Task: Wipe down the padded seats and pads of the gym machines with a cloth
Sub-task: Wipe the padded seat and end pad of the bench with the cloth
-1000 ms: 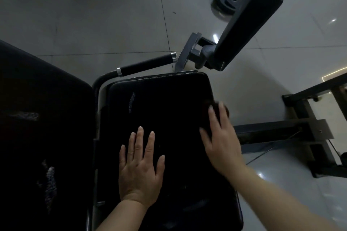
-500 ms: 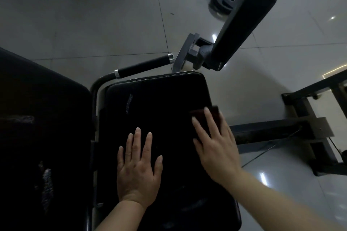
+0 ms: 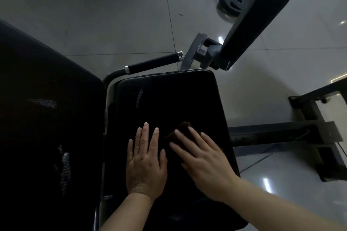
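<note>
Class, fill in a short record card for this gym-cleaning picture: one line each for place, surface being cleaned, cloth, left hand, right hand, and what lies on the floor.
place: gym with a tiled floor
surface: black padded seat, scuffed near its far left
cloth: dark cloth lying on the seat
left hand: left hand rests flat on the seat, fingers straight
right hand: right hand presses flat on the cloth
other pad: angled pad on a metal bracket beyond the seat
floor items: two weight plates
</note>
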`<state>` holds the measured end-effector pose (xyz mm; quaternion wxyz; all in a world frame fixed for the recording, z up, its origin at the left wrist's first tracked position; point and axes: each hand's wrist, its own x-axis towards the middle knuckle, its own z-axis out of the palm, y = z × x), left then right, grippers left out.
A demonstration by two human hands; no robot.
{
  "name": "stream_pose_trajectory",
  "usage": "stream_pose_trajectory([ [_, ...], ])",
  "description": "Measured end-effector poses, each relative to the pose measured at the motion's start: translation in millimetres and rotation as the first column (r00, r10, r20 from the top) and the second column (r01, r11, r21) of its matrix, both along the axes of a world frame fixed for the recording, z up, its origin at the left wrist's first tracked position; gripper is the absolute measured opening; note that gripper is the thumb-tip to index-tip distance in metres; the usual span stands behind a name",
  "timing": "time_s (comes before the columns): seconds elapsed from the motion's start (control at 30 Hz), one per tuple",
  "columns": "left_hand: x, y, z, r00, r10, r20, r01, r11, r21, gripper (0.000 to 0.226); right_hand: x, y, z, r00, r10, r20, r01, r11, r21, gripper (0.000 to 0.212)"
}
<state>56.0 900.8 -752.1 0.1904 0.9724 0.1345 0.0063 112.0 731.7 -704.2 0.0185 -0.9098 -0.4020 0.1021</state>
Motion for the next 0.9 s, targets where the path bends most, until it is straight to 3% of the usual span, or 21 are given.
stream_pose_trajectory([
  [0.1,0.7,0.1,0.1,1.000,0.013,0.018,-0.012,1.000,-0.018,0.053,67.6,47.5,-3.5,0.993,-0.114,0.038,0.112,0.993,0.047,0.052],
  [0.17,-0.2,0.0,0.4,0.999,0.025,0.027,-0.024,0.999,-0.022,0.053,110.6,85.0,-5.3,0.959,-0.281,-0.023,0.282,0.958,0.048,0.053],
  [0.23,-0.1,0.2,0.2,0.998,0.047,0.030,-0.046,0.998,-0.036,0.054,121.6,101.1,-8.4,0.943,-0.330,-0.042,0.330,0.944,0.012,0.054],
  [0.43,0.6,0.5,-1.6,0.997,0.057,0.047,-0.054,0.996,-0.071,0.054,12.6,39.3,-4.4,0.998,-0.052,0.034,0.050,0.998,0.041,0.053],
  [0.53,0.9,-0.1,-1.4,0.997,0.062,0.050,-0.058,0.995,-0.078,0.053,45.3,42.4,-4.0,1.000,-0.009,0.018,0.009,1.000,0.000,0.053],
  [0.7,0.3,-0.4,-1.1,0.997,0.062,0.043,-0.059,0.996,-0.072,0.050,146.1,116.6,-7.8,0.944,-0.329,-0.037,0.329,0.944,-0.011,0.055],
  [0.77,0.2,0.2,-0.9,0.996,0.073,0.057,-0.067,0.993,-0.101,0.049,129.7,113.9,-7.5,0.957,-0.289,-0.025,0.289,0.957,-0.005,0.056],
  [0.9,-1.0,1.2,-3.1,0.987,0.095,0.131,-0.069,0.979,-0.193,0.041,29.8,50.4,-5.6,1.000,0.003,0.024,-0.004,1.000,0.021,0.056],
])
